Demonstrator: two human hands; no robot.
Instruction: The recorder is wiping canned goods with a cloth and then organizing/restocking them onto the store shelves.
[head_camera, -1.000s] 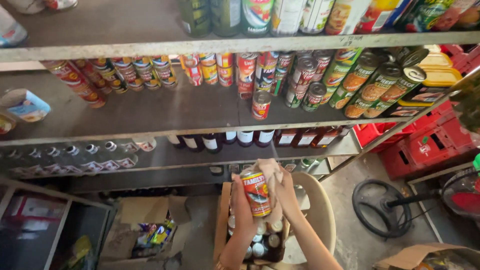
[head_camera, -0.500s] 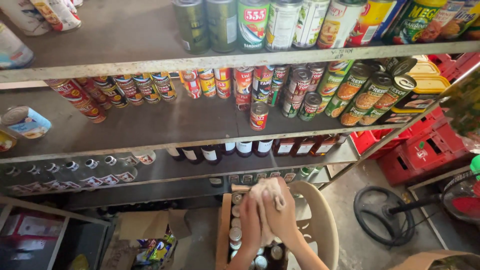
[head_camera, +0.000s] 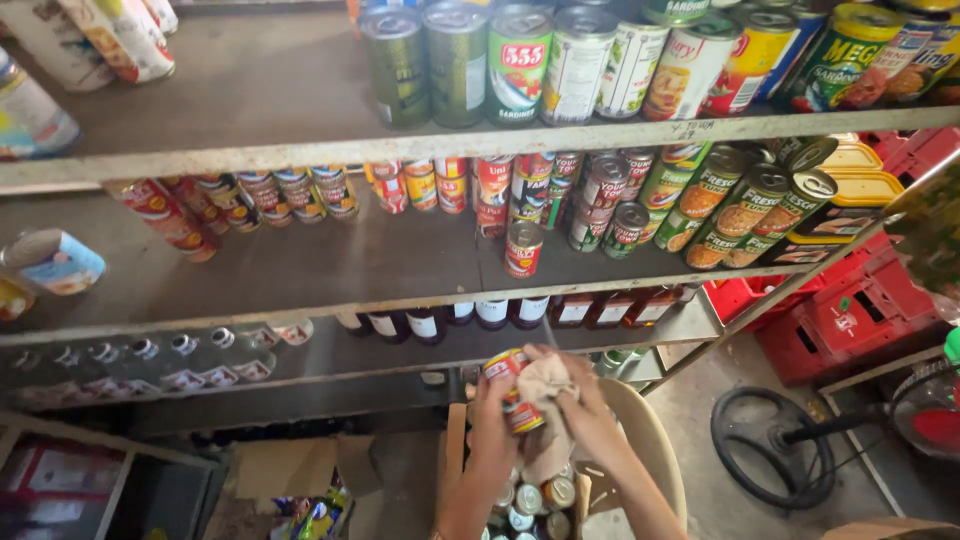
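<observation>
here the left hand grips a red can; the right hand presses a cloth on it.

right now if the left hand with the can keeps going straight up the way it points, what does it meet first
Probably the front edge of the bottle shelf just above the left hand and its can, below the dark bottles. Depth is unclear, so it may pass in front.

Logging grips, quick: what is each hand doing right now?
Left hand: closed around a red-labelled tin can.
Right hand: pressing a beige cloth against that can.
</observation>
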